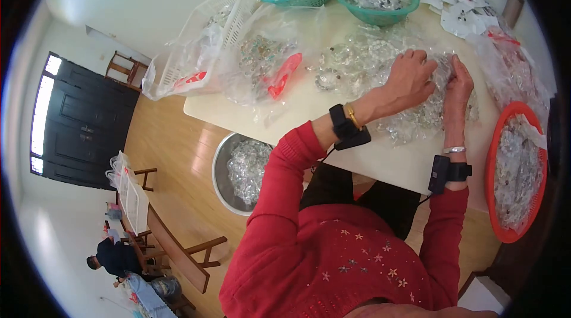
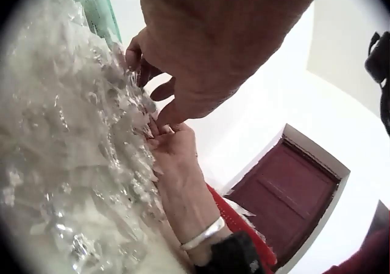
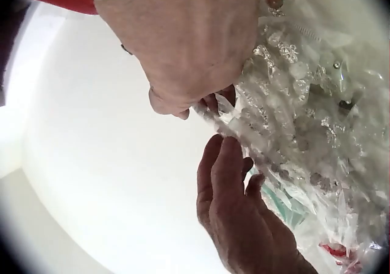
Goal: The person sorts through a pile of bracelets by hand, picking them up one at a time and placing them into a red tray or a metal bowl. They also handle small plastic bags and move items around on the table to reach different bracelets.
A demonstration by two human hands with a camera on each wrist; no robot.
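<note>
Clear plastic packets with small shiny pieces inside lie in a wide heap (image 1: pixel 369 62) on the pale table (image 1: pixel 262 124). At the heap's right side my two hands nearly meet. My right hand (image 1: pixel 459 83), with a silver bangle, pinches a small clear packet (image 3: pixel 207 111) between thumb and fingers. Fingers slightly bent and apart, my left hand (image 1: pixel 410 80) reaches over from the left, its fingertips right at the packets. In the right wrist view the left hand (image 3: pixel 234 195) is just below the pinched packet. The packet's contents are partly hidden by the fingers.
Green baskets (image 1: pixel 376 17) and a white basket (image 1: pixel 199 32) stand along the far side. A plastic bag with red handles (image 1: pixel 262 71) lies left. A red basket of packets (image 1: pixel 498 199) is at right, a metal basin (image 1: pixel 223 181) below. Another person (image 1: pixel 116 257) sits across the room.
</note>
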